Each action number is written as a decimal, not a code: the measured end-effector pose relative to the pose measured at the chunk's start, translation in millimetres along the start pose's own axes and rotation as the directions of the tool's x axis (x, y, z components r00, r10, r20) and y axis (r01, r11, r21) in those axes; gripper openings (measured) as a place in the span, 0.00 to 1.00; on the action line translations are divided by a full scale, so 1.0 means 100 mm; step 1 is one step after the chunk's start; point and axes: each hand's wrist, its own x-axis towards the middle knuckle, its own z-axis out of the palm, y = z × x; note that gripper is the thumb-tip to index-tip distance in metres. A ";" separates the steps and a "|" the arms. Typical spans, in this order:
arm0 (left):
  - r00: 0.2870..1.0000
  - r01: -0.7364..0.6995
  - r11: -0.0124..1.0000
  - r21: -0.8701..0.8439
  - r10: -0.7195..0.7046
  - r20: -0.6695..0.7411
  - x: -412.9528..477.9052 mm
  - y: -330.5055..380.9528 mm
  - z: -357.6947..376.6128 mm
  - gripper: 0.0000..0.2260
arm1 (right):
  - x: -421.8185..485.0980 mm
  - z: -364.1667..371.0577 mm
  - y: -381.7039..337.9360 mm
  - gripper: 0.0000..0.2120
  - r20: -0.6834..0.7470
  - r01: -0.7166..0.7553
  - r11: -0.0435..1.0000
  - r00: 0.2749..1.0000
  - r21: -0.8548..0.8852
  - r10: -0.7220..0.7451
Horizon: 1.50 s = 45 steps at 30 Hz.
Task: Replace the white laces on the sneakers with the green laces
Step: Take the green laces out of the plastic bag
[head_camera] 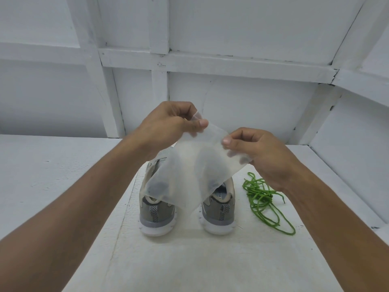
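Grey sneakers (157, 213) with white soles are sitting side by side on the desk (189, 260), heels facing me. Green laces (260, 193) are lying loosely tangled just right of them.

The sneakers (166, 212) were greyish olive with white soles (216, 227), and each heel tab (154, 213) bore a black-and-white herringbone pattern. The laces (263, 199) were bright green. The plastic bag (193, 165) was milky and translucent. The table (63, 165) and panelled wall (242, 26) were plain white.

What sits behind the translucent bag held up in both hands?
Two grey sneakers stand behind the bag, heels showing below it. Through the plastic only dim shapes show; most of the uppers and the laces are covered.
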 end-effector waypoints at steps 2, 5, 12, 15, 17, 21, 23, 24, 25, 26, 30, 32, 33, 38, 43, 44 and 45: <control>0.999 -0.002 1.000 0.019 0.002 0.038 0.01 0.01 0.01 0.06 | 0.00 -0.01 -0.03 0.09 0.039 0.006 1.000 0.999 -0.014 -0.005; 0.999 -0.025 0.998 0.052 0.023 0.044 0.04 0.02 0.05 0.08 | 0.04 -0.02 -0.08 0.08 -0.010 0.047 0.999 0.999 -0.014 -0.047; 0.998 0.058 0.975 0.215 -0.064 0.022 0.05 -0.17 -0.07 0.25 | 0.12 -0.16 -0.10 0.03 -0.119 0.050 0.993 0.992 0.109 -0.037; 0.987 0.148 0.957 0.250 -0.158 0.019 0.05 -0.41 -0.14 0.31 | 0.16 -0.28 -0.10 0.02 -0.153 0.048 0.987 0.988 0.152 -0.024; 0.979 0.194 0.973 0.124 -0.200 0.037 0.05 -0.56 -0.14 0.33 | 0.20 -0.36 -0.08 0.02 -0.185 0.046 0.980 0.983 0.192 -0.010; 0.967 0.243 0.946 -0.213 -0.219 0.129 0.08 -0.72 -0.02 0.30 | 0.33 -0.56 0.01 0.03 -0.259 0.035 0.957 0.965 0.287 0.042; 0.961 0.271 0.908 -0.318 -0.240 0.134 0.11 -0.72 0.09 0.28 | 0.41 -0.67 0.09 0.03 -0.296 0.033 0.939 0.952 0.342 0.075; 0.960 0.278 0.892 -0.358 -0.246 0.132 0.14 -0.72 0.15 0.28 | 0.45 -0.73 0.14 0.03 -0.311 0.029 0.931 0.946 0.365 0.093; 0.961 0.275 0.883 -0.382 -0.246 0.123 0.16 -0.71 0.21 0.26 | 0.49 -0.77 0.19 0.02 -0.320 0.024 0.922 0.941 0.386 0.109; 0.963 0.269 0.883 -0.385 -0.248 0.103 0.20 -0.71 0.27 0.23 | 0.53 -0.83 0.25 0.03 -0.329 0.019 0.913 0.936 0.407 0.127; 0.962 0.256 0.896 -0.363 -0.272 0.009 0.40 -0.68 0.53 0.15 | 0.72 -1.08 0.54 0.02 -0.365 -0.031 0.907 0.909 0.420 0.200; 0.962 0.247 0.906 -0.344 -0.271 -0.023 0.52 -0.68 0.68 0.15 | 0.82 -1.21 0.70 0.01 -0.392 -0.074 0.919 0.889 0.387 0.237; 0.963 0.235 0.915 -0.328 -0.264 -0.046 0.58 -0.70 0.75 0.14 | 0.86 -1.27 0.77 0.01 -0.405 -0.098 0.923 0.878 0.371 0.256; 0.980 0.152 0.983 -0.102 -0.163 -0.111 0.96 -0.82 1.05 0.10 | 1.04 -1.52 1.06 0.05 -0.470 -0.200 0.937 0.823 0.286 0.319; 0.991 0.136 0.934 0.330 -0.127 -0.050 1.29 -0.99 1.27 0.09 | 1.23 -1.71 1.41 0.03 -0.454 -0.335 0.909 0.789 0.248 0.414; 0.992 0.126 0.914 0.386 -0.122 -0.037 1.34 -1.02 1.30 0.10 | 1.26 -1.75 1.48 0.01 -0.438 -0.365 0.901 0.788 0.234 0.433; 0.993 0.116 0.892 0.436 -0.120 -0.018 1.39 -1.05 1.33 0.10 | 1.29 -1.79 1.56 0.03 -0.423 -0.389 0.895 0.789 0.220 0.446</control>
